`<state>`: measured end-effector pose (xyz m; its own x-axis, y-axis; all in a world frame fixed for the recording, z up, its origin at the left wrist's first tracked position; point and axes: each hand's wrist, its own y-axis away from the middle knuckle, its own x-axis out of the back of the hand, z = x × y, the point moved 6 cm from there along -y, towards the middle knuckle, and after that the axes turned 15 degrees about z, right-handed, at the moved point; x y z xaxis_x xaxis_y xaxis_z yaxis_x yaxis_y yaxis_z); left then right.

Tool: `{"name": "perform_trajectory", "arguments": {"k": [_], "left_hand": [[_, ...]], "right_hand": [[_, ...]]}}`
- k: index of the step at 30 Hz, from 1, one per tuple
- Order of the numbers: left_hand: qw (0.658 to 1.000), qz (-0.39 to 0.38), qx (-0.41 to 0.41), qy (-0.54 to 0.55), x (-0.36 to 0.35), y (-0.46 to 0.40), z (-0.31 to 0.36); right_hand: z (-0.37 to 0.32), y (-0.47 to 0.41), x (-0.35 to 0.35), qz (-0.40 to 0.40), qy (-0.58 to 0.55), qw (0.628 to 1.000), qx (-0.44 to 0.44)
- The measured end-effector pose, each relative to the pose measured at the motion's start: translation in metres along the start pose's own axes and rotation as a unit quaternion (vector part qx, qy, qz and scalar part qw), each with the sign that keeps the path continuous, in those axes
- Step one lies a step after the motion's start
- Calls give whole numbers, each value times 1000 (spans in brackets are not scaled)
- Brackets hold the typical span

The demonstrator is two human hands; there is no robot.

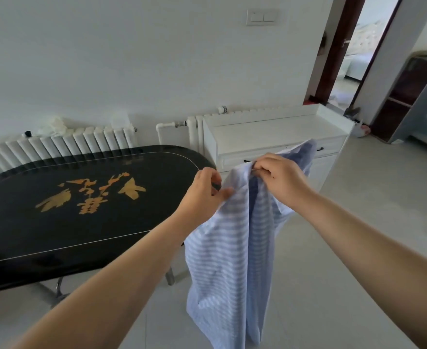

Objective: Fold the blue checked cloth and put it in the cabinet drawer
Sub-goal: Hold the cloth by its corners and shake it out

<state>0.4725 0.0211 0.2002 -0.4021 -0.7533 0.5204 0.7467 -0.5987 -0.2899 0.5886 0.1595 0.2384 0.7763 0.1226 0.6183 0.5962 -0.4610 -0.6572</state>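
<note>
The blue checked cloth (232, 250) hangs loose in the air in front of me, its lower end draping toward the floor. My left hand (203, 191) pinches its top edge on the left. My right hand (279, 176) grips a bunched part of the top edge just to the right, with a flap trailing behind it. Behind the cloth stands the white cabinet (270, 133). Its drawers (329, 147) with dark handles look shut, and the cloth and my hands cover part of them.
A black oval table (64, 212) with a gold pattern stands to my left, on metal legs. White radiators (64, 143) line the wall behind it. An open doorway (353, 54) and dark shelving (403, 96) are at the far right. Pale floor tiles (358, 210) spread to the right.
</note>
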Motion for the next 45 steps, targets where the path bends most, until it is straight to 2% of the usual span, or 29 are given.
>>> {"name": "perform_trajectory", "arguments": {"k": [3, 5, 7, 9, 13, 15, 18, 20, 22, 26, 28, 29, 31, 32, 34, 35, 37, 38, 39, 41, 42, 43, 45], "left_hand": [[995, -71, 59, 24, -20, 17, -21], [990, -136, 40, -23, -32, 22, -24], [982, -161, 5, -96, -39, 26, -23], [976, -163, 15, -143, -46, 29, -28], [953, -243, 21, -181, -59, 40, -55], [954, -215, -22, -206, -48, 30, -63], [981, -84, -33, -173, 1, -3, -49], [983, -27, -86, -161, 37, -20, -23], [955, -6, -215, -204, 62, -24, 12], [830, 27, -433, -352, 79, -14, 66], [783, 53, -485, -386, 90, -18, 80], [780, 51, -476, -403, 94, -23, 83], [817, 16, -393, -421, 99, -36, 75], [855, -19, -331, -400, 100, -38, 70], [933, -130, -190, -276, 94, -31, 58], [954, -179, -132, -201, 91, -25, 55], [957, -230, -94, -150, 85, -14, 54], [950, -216, -138, -178, 84, -12, 58], [926, -163, -235, -246, 84, -13, 66], [815, 4, -445, -372, 88, -13, 85], [786, 53, -472, -396, 91, -16, 89], [781, 79, -460, -415, 93, -24, 85], [803, 83, -327, -491, 102, -47, 63]], "right_hand": [[-9, -3, 7, 13, -13, 1000, 14], [-18, -5, 11, 16, -24, 999, 30], [-22, -6, 13, 24, -35, 999, 33], [-20, -9, 16, 52, -50, 997, 27], [0, -14, 25, 98, -40, 994, 9], [16, -15, 26, 96, -22, 995, 1], [55, -13, 27, 87, 8, 995, -43], [79, -9, 30, 82, 22, 994, -73], [91, -8, 30, 73, 34, 994, -73], [93, -17, 23, 2, 111, 993, -32], [88, -21, 23, -18, 149, 989, 11], [87, -23, 23, -21, 163, 986, 27], [85, -25, 23, -24, 177, 983, 38], [84, -26, 23, -21, 175, 984, 35], [85, -26, 23, -7, 170, 985, 22], [85, -25, 23, 0, 170, 985, 17], [87, -24, 23, 2, 171, 985, 4], [88, -24, 22, -4, 175, 985, -5], [89, -25, 22, -11, 180, 983, -11], [90, -28, 24, -21, 189, 982, -17], [89, -30, 27, -17, 183, 983, -19], [87, -30, 29, -8, 168, 985, -23], [76, -26, 31, 0, 145, 989, -20]]}}
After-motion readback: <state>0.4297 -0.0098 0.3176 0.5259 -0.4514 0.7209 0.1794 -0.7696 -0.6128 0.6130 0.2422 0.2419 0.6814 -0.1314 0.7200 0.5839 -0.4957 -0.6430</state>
